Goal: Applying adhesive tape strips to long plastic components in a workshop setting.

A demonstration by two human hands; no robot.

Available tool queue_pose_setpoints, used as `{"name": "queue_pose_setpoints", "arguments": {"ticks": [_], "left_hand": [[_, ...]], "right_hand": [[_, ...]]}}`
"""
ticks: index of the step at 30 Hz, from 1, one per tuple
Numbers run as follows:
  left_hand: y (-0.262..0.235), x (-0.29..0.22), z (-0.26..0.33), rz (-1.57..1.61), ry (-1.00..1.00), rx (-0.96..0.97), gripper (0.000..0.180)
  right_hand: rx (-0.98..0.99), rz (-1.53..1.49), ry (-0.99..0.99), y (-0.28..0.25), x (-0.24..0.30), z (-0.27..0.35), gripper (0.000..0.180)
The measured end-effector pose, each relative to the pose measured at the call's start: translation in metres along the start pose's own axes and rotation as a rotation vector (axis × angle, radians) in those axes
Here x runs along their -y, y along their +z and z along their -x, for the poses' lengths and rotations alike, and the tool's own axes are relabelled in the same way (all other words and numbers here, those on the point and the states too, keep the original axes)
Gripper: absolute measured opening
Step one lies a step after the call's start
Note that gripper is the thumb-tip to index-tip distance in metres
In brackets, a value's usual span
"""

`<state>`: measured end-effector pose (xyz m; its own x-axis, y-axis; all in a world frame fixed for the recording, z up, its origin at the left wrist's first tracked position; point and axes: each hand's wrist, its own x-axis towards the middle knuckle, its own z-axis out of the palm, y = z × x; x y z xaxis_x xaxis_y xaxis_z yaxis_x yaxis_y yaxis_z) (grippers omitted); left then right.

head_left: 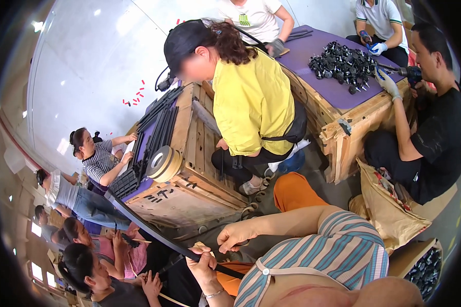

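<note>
At half past seven in your view, a worker in a dark top (105, 291) raises both hands, with a person in pink (101, 248) just behind. At nine o'clock, a worker in a striped shirt (98, 162) reaches over a purple-topped wooden crate (205, 174). Long black bars (161, 123) lie across it toward ten o'clock, and tan tape rolls (161, 169) sit tilted at its near corner.

A long black strip (147, 225) slants past that corner, running through seven o'clock to your left hand (202, 263) near half past six. The hand is closed around the strip, a pale scrap (203, 246) showing at its fingertips. At six o'clock, just beside it, your right hand (234, 235) hangs above the strip with fingers curled narrow; a small dark shape shows beneath them, and whether you grip it cannot be told.

Toward one o'clock, a worker in a yellow top (251, 97) sits bent forward, a dark cap (184, 43) on the head. Your orange-clad knee (294, 193) juts out at four. At two o'clock, a heap of small black parts (343, 64) covers part of a purple mat (299, 59) on a second crate (346, 138). An open sack (394, 210) slumps between three and four. A worker in black (438, 138) at three holds a power drill (412, 74), one hand in a white glove (388, 84). At four, a carton (404, 256) brims with dark pieces (426, 268).
</note>
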<state>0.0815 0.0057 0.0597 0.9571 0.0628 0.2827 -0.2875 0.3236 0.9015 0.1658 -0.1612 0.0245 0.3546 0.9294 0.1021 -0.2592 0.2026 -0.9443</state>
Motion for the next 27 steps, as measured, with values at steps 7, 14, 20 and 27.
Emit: {"name": "queue_pose_setpoints", "arguments": {"ticks": [7,14,20,27], "left_hand": [[-0.008,-0.007,0.017,0.11,0.038,-0.058,0.02],[-0.01,-0.031,-0.018,0.085,0.013,-0.139,0.019],[-0.035,-0.038,-0.01,0.082,0.12,-0.046,0.014],[-0.04,-0.043,0.011,0.018,0.122,-0.201,0.018]], "right_hand": [[0.028,0.019,-0.057,0.014,0.008,-0.001,0.021],[-0.178,0.032,-0.186,-0.01,0.054,-0.007,0.014],[-0.179,0.113,-0.203,-0.015,0.077,-0.024,0.02],[-0.196,0.169,-0.185,-0.003,0.075,-0.02,0.02]]}}
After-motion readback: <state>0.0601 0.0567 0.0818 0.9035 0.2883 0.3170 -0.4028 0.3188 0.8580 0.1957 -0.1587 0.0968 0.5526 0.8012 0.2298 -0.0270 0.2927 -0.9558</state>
